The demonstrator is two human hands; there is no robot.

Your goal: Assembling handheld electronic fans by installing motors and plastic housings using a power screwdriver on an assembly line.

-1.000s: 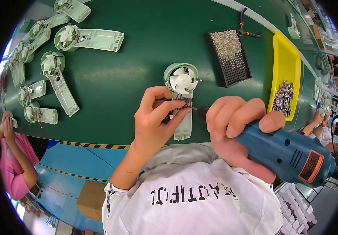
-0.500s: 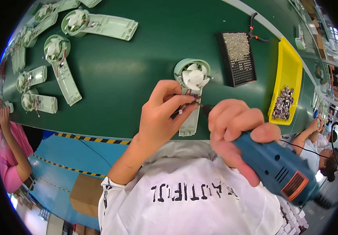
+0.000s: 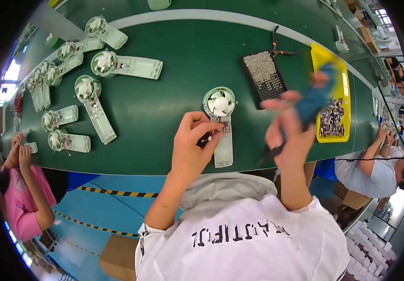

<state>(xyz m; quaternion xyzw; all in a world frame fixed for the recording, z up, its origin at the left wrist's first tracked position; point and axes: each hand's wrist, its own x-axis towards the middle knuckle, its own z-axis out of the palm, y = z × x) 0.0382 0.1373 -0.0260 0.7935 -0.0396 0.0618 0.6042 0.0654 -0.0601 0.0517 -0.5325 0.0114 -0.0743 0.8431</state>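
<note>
A pale green handheld fan half with white blades lies on the bench in front of me, its fan ring pointing away. My left hand pinches at the left edge of the small purple circuit board in the handle. Thin wires and a white connector show between the fingers. To the right, my right hand is raised off the bench with a blue electric screwdriver in it. Both are smeared by motion, and the tool's body covers part of a yellow tray.
Beyond my right hand stand a black screw holder, orange-and-black pliers and the yellow tray of small circuit boards. Several open fan halves lie at left. Co-workers sit at both sides; one wears pink.
My right hand has swung the screwdriver up and away from the circuit board, toward the yellow tray. The left hand stays at the board. The whole view has shifted.
</note>
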